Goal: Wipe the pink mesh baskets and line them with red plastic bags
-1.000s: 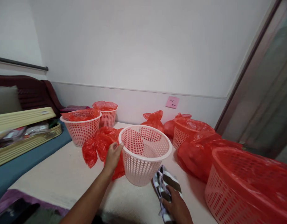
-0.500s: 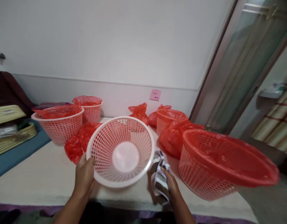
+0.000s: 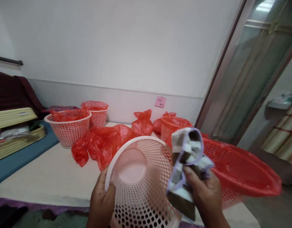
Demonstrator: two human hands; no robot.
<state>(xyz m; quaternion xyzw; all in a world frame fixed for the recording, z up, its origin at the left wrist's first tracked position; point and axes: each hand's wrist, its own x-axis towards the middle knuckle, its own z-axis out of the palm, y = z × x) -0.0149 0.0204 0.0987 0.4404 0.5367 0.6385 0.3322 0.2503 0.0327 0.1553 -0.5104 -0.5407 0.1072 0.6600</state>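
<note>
A pale pink perforated plastic basket (image 3: 146,199) is tilted in front of me, its opening facing me. My left hand (image 3: 102,196) grips its rim at the left, thumb inside. My right hand (image 3: 204,190) is closed on a folded striped cloth (image 3: 184,167), white, brown and grey with purple edging, held up over the basket's right rim. Whether the cloth touches the basket I cannot tell. Behind the basket lies a crumpled red plastic bag (image 3: 103,145). To the right, partly behind my right hand, stands a large basket lined with a red bag (image 3: 245,167).
Two bag-lined pink baskets (image 3: 70,134) stand at the back left of the white-covered table (image 3: 53,174). Knotted red bags (image 3: 142,123) and another lined basket (image 3: 167,129) stand by the wall, below a pink note (image 3: 160,102). A yellow woven box (image 3: 17,142) is at far left.
The cloth has risen from low beside the basket to above its right rim in my right hand. My left hand has brought the basket lower and closer, turning its base toward the upper left.
</note>
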